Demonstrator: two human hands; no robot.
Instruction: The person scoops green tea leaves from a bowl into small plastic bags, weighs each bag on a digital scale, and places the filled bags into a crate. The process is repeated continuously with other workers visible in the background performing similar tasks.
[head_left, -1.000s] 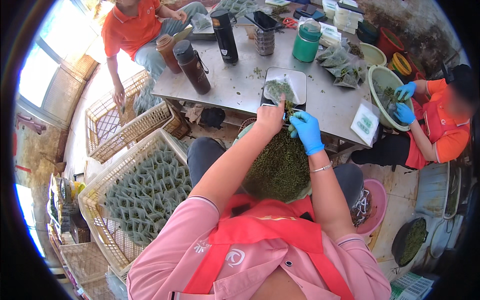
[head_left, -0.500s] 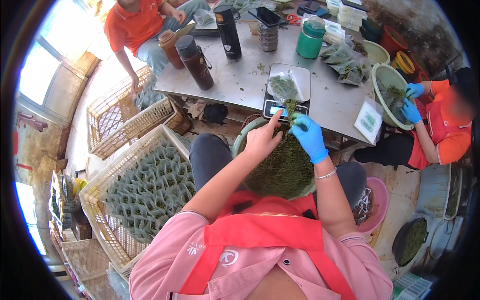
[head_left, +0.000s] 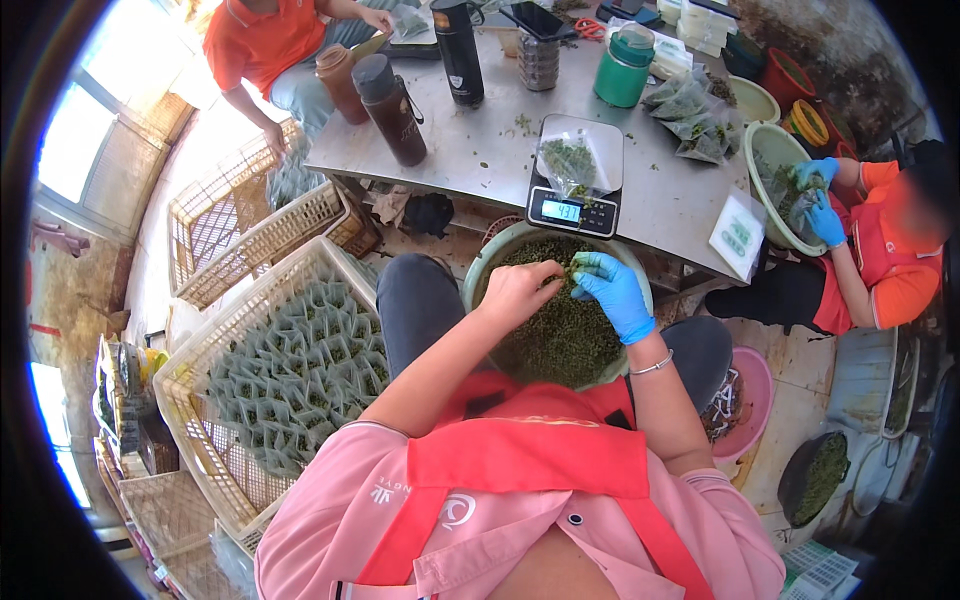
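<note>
Over a wide pale-green basin (head_left: pixel 643 290) full of small dried green sprigs (head_left: pixel 560 340), my two hands meet. My right hand (head_left: pixel 615 300), in a blue glove, pinches a small green sprig (head_left: pixel 573 268). My bare left hand (head_left: pixel 522 294) is closed at the fingertips against that sprig; whether it grips a piece itself is hidden. Just beyond them, at the table edge, a digital scale (head_left: pixel 607 150) has its display lit. A clear plastic bag (head_left: pixel 572 163) partly filled with green herb lies on its plate.
At left, a cream crate (head_left: pixel 190 400) holds many upright filled bags (head_left: pixel 300 370). The metal table (head_left: pixel 470 160) carries bottles, a green jar (head_left: pixel 624 65) and filled bags (head_left: pixel 695 115). Co-workers sit at far left and right. A pink basin (head_left: pixel 755 400) stands right of my knee.
Both hands have drawn back from the scale to above the basin, uncovering its display. My left index finger, extended before, is now bent in. The bag stays on the plate.
</note>
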